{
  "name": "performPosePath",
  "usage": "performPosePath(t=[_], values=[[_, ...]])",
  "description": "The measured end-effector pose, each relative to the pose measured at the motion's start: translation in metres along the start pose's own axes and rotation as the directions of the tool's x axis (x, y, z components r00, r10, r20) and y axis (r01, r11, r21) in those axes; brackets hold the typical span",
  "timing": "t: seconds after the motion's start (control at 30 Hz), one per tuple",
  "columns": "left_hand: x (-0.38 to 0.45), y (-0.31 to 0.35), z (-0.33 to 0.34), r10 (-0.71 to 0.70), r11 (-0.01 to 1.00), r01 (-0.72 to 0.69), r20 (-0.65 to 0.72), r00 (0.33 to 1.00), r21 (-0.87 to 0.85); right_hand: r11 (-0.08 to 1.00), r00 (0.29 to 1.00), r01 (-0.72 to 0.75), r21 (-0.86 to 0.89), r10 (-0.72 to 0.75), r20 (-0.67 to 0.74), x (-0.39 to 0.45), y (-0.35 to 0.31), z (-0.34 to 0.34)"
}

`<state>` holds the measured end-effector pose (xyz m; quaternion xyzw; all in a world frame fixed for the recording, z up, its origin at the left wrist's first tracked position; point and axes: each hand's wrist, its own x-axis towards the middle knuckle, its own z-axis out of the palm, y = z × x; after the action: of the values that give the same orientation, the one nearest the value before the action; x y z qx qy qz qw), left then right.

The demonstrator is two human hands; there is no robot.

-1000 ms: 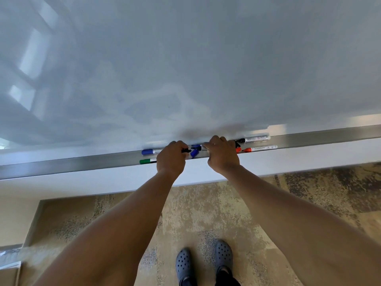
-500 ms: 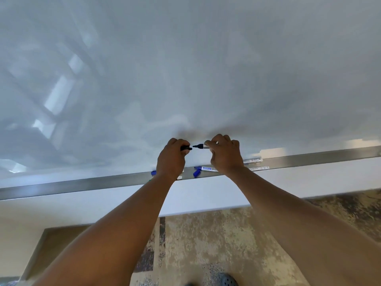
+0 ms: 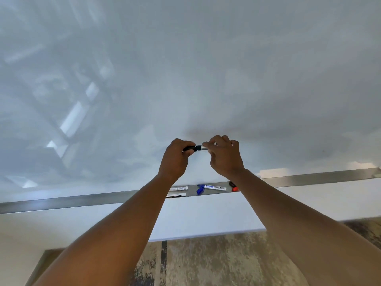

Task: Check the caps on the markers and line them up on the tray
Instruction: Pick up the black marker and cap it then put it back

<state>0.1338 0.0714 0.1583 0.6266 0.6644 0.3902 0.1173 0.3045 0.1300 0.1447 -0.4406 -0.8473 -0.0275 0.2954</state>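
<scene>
My left hand pinching a black cap, right hand gripping the marker, both raised above the metal tray, glossy whiteboard behind, mottled carpet below.

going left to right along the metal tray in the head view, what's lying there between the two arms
White marker barrel at the back → loose blue cap → blue-labelled marker → black cap end and red cap end, partly hidden by the right forearm. All lie on the tray.
</scene>
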Motion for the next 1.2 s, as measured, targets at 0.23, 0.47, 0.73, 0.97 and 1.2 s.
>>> performPosePath(t=[0.23,0.47,0.73,0.97,1.2], values=[[0.011,0.018,-0.022,-0.135,0.895,0.112,-0.024,0.991,-0.432,0.957,0.993,0.018,0.290,0.018,-0.120,0.016,-0.008,-0.025],[0.008,0.030,-0.035,-0.327,0.620,0.237,0.028,0.945,-0.748,0.922,0.986,0.054,0.384,0.011,-0.166,0.020,-0.010,-0.038],[0.005,0.039,-0.037,-0.367,0.568,0.250,0.031,0.930,-0.784,0.903,0.981,0.014,0.430,0.072,-0.182,0.019,-0.015,-0.041],[0.004,0.041,-0.032,-0.383,0.574,0.232,-0.007,0.924,-0.786,0.902,0.978,-0.027,0.431,0.112,-0.175,0.024,-0.020,-0.041],[0.015,0.041,-0.034,-0.376,0.574,0.206,-0.031,0.926,-0.792,0.904,0.971,-0.053,0.425,0.146,-0.189,0.032,-0.024,-0.044]])
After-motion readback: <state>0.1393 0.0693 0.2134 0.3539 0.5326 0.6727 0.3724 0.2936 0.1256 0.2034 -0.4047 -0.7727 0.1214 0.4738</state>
